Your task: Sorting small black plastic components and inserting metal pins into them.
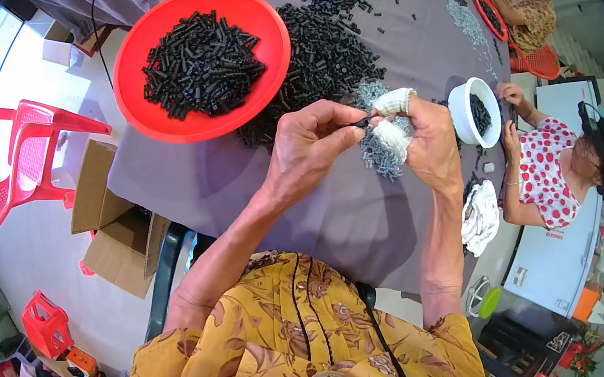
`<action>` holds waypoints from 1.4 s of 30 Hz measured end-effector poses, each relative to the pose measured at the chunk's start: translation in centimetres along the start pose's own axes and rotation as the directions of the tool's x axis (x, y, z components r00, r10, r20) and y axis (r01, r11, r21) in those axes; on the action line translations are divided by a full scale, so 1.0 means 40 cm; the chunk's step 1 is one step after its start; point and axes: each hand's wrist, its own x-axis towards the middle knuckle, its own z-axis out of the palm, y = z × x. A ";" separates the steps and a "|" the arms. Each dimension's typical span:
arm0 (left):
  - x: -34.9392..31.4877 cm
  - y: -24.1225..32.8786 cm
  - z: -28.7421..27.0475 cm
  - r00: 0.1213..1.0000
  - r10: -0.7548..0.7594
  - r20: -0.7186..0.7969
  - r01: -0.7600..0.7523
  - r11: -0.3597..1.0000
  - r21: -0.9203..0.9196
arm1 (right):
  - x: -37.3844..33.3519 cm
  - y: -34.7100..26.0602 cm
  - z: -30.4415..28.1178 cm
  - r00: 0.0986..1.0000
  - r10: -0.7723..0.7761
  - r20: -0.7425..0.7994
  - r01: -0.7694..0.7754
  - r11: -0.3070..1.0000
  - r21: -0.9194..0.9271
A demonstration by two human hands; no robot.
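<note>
My left hand (pixel 309 143) pinches a small black plastic piece (pixel 363 123) between thumb and forefinger. My right hand (pixel 429 140) meets it there, its thumb and forefinger wrapped in white coverings and closed together; what lies between those fingertips is hidden. Below the hands is a heap of small grey pieces (pixel 384 164), partly covered by my fingers. A large pile of short black tubular pieces (pixel 322 52) spreads over the grey tablecloth just beyond. At the left, a wide red basin (pixel 131 81) holds many more of the black pieces.
A white tub (pixel 462 115) of black pieces stands right of my hands, with a crumpled white cloth (pixel 480 217) nearer me. Two people in dark caps sit along the right side, one by a red tray (pixel 490 15). An open cardboard box (pixel 116 251) and red chair (pixel 30 152) are left.
</note>
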 end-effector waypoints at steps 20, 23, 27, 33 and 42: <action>-0.007 0.016 0.007 0.964 0.258 -0.057 -0.203 0.861 0.466 | 0.007 -0.018 0.004 0.996 -0.059 0.067 0.067 0.990 -0.123; -0.011 0.022 0.002 0.975 0.219 -0.034 -0.173 0.851 0.496 | 0.006 -0.015 0.012 0.984 -0.154 0.087 0.169 0.963 -0.209; -0.007 0.008 0.010 0.992 0.056 -0.115 -0.026 0.969 0.245 | 0.011 -0.011 0.007 0.993 -0.063 0.104 0.082 0.976 -0.200; 0.003 0.032 -0.006 0.986 -0.163 -0.042 0.165 0.986 0.039 | 0.005 0.011 0.013 0.999 0.029 0.037 -0.028 0.999 -0.031; 0.017 0.007 -0.015 0.950 -0.313 -0.002 0.294 0.895 -0.337 | -0.020 -0.003 0.037 0.996 -0.084 -0.043 0.070 0.965 -0.253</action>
